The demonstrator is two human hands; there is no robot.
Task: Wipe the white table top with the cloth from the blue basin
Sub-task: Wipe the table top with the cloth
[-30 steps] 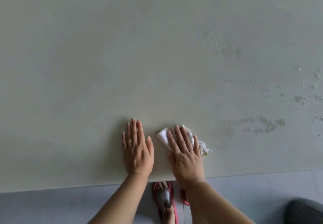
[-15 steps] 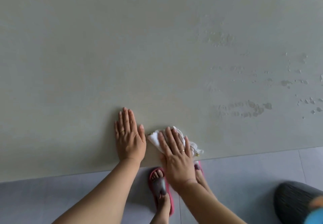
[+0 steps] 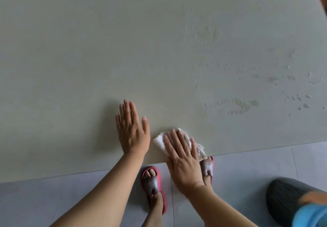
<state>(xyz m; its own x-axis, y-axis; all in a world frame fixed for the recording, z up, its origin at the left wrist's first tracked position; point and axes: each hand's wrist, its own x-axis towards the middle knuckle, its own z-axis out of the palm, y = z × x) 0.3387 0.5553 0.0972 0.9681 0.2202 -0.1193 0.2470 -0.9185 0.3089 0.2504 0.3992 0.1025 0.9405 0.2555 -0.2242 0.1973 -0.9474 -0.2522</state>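
Mid-wipe on the white table top (image 3: pixel 88 49). Pressing the cloth (image 3: pixel 160 141) down with the right hand (image 3: pixel 182 157): fingers straight and close together, laid over the cloth rather than curled round it, heel of the hand out past the table's near edge. Cloth white and bunched, right at that near edge, long axis slanting from far-left to near-right across the fingers, one end showing just left of them, the other reaching the edge. Just left of the cloth, not touching it: the left hand (image 3: pixel 131 133), flat on bare table, holding nothing. Right of the cloth and further in, well apart from it: streaks and beads of water (image 3: pixel 233 105). Judging by that, next sweep rightward and away from the body, best led by the right hand as the nearer one. Far right of the cloth, down by the floor: a corner of the blue basin (image 3: pixel 311 214), contents out of view, touching or overlapping a dark ribbed round thing (image 3: pixel 283 198), contents likewise not visible.
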